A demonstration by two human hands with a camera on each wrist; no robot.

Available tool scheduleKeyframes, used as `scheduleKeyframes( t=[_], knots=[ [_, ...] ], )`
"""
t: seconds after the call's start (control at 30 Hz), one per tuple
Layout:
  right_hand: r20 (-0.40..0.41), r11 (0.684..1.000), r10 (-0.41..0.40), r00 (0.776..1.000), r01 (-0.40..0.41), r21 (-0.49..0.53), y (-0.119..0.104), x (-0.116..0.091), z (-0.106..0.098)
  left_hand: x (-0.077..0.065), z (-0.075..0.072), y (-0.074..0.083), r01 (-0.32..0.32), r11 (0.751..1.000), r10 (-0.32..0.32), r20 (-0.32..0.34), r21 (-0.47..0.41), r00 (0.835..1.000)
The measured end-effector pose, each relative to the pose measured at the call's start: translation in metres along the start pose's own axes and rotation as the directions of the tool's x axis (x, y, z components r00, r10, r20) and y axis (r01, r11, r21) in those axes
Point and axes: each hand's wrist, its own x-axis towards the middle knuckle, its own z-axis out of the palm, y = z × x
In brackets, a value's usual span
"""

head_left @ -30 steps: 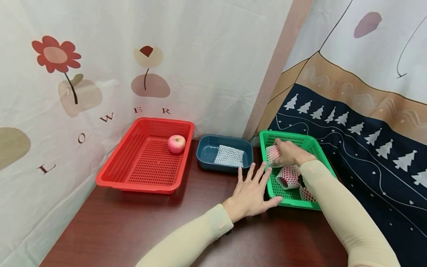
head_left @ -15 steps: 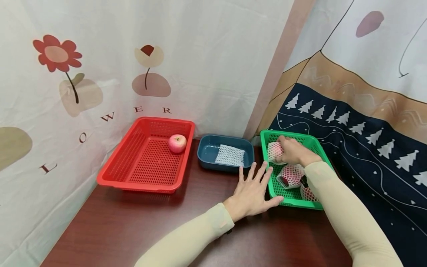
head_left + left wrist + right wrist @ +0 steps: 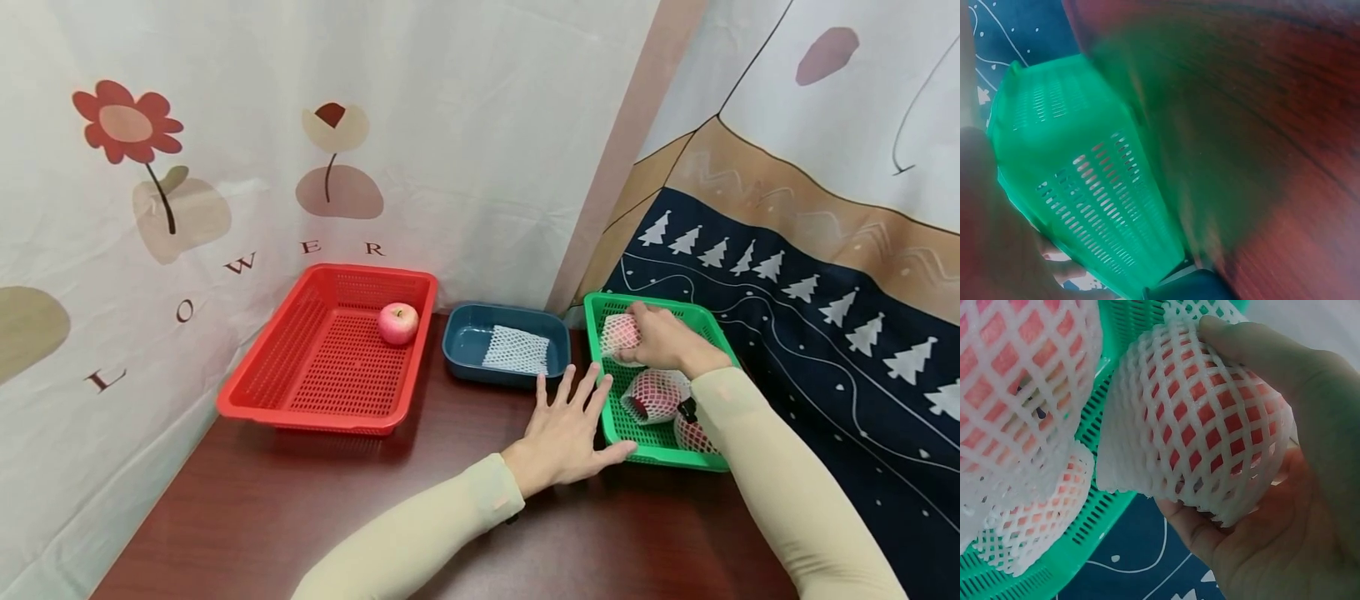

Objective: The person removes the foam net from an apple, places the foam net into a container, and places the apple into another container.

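In the head view, my right hand (image 3: 671, 340) is inside the green basket (image 3: 663, 457) and grips an apple in a white foam net (image 3: 619, 335). The right wrist view shows the thumb over the top of this netted apple (image 3: 1210, 419) and fingers curled beneath it. Two more netted apples, one (image 3: 654, 396) in front of the hand and another (image 3: 695, 434) partly covered by the forearm, lie in the same basket. My left hand (image 3: 566, 435) spreads its fingers beside the basket's left side, thumb by the front corner; it holds nothing.
A red basket (image 3: 251, 412) on the left holds a bare apple (image 3: 397, 323). Between the two baskets stands a dark blue tray (image 3: 459, 342) with a flattened white foam net (image 3: 516, 350) in it. Curtains hang behind the brown table (image 3: 300, 508).
My right hand has shifted slightly right and settled its grip on the netted apple, which has moved a little up and right in the basket. The left hand has stayed in place.
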Motion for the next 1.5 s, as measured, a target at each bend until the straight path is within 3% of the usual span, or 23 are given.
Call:
scheduleKeyframes(
  t=[0.57,1.5],
  knots=[
    [-0.095,1.0,-0.008,0.995,0.01,0.022,-0.01,-0.015,-0.006,0.0,-0.003,-0.005,-0.024,1.0,0.024,-0.001,0.002,1.0],
    [-0.179,0.995,0.056,0.982,-0.039,0.096,-0.036,-0.033,-0.005,-0.027,-0.025,-0.025,0.0,0.997,0.002,-0.028,0.082,1.0]
  ],
)
